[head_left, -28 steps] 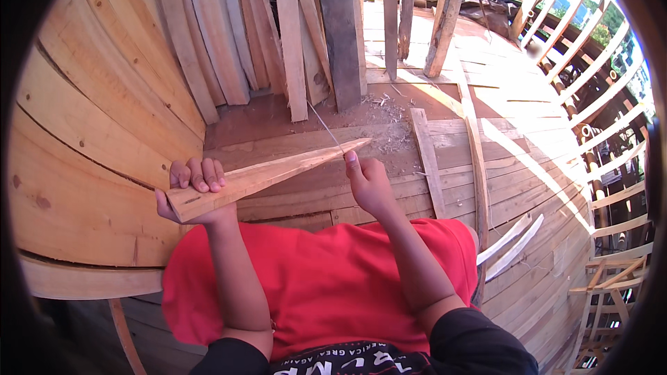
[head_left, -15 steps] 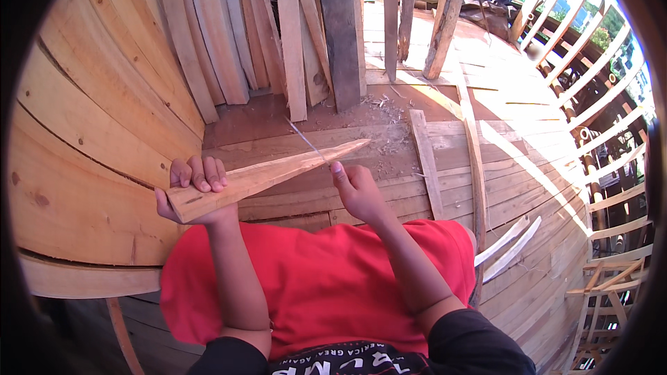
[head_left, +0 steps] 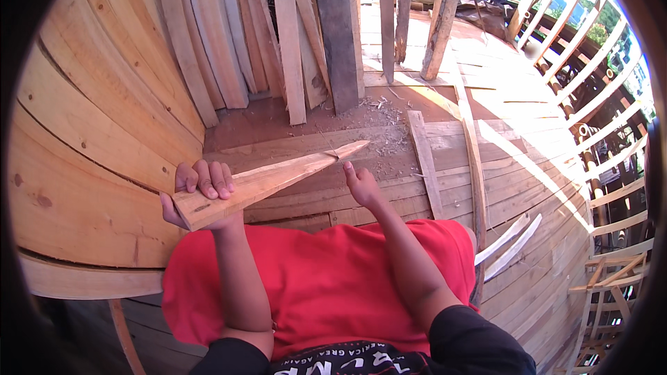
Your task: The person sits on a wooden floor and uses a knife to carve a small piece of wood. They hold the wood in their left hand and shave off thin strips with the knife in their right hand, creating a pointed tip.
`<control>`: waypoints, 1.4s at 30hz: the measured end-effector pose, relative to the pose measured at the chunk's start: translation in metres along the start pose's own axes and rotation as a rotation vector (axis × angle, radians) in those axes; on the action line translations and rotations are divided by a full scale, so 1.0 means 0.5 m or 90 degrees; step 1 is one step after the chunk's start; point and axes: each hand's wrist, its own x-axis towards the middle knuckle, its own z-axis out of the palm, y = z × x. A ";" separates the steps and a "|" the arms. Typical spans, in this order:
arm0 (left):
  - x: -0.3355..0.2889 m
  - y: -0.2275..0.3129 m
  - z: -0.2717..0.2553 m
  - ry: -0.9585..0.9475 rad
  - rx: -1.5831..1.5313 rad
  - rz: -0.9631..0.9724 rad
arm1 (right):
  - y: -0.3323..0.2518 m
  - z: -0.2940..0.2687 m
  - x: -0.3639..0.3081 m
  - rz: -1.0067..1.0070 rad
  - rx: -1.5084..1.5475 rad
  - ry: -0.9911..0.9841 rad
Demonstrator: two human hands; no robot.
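Note:
A tapered piece of wood [head_left: 278, 177] slants across in front of me, its thick end to the left and its point away to the right. My left hand [head_left: 207, 187] is closed around the thick end, fingers over the top and palm beneath. Close to the pointed end is my right hand [head_left: 363, 184], closed with the thumb up. It grips a knife [head_left: 336, 155], whose thin blade crosses the wood near the tip. The blade looks edge-on and faint, and the fist hides the handle.
Curved planking [head_left: 90, 160] rises on my left. Upright boards [head_left: 215, 35] and a dark post [head_left: 333, 35] stand ahead. Wood shavings [head_left: 382, 121] litter the plank floor. Two pale curved strips [head_left: 513, 246] lie to the right, near a long narrow plank [head_left: 472, 160]. Open ribs line the far right.
My right hand has slid the knife a little right and outward, toward the wood's tip. The blade now shows much less. The thick end in my left hand has shifted slightly right and nearer.

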 end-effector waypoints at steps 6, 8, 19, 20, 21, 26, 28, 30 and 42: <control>0.000 0.022 -0.022 -0.001 0.026 0.007 | -0.110 -0.012 -0.057 -0.092 -0.001 0.015; -0.003 0.012 -0.013 -0.007 0.014 -0.001 | -0.081 0.012 -0.060 -0.094 -0.035 0.046; 0.002 0.001 -0.007 -0.082 0.015 -0.042 | 0.012 0.028 -0.015 -0.078 -0.041 0.122; 0.004 0.004 -0.012 -0.048 0.010 -0.027 | -0.001 0.025 -0.011 -0.073 -0.071 0.123; 0.002 0.006 -0.018 -0.014 0.004 -0.011 | -0.011 0.017 -0.010 -0.066 -0.102 0.125; 0.000 0.026 -0.028 0.019 0.009 0.012 | -0.136 -0.032 -0.068 -0.087 -0.057 0.016; -0.001 0.023 -0.017 0.012 0.015 0.012 | -0.122 -0.015 -0.057 -0.088 -0.103 -0.027; -0.001 -0.002 0.010 -0.004 -0.008 -0.009 | 0.041 0.007 0.004 0.069 -0.186 0.154; -0.010 -0.006 0.043 0.009 0.017 -0.015 | 0.040 0.048 0.015 0.096 -0.080 0.201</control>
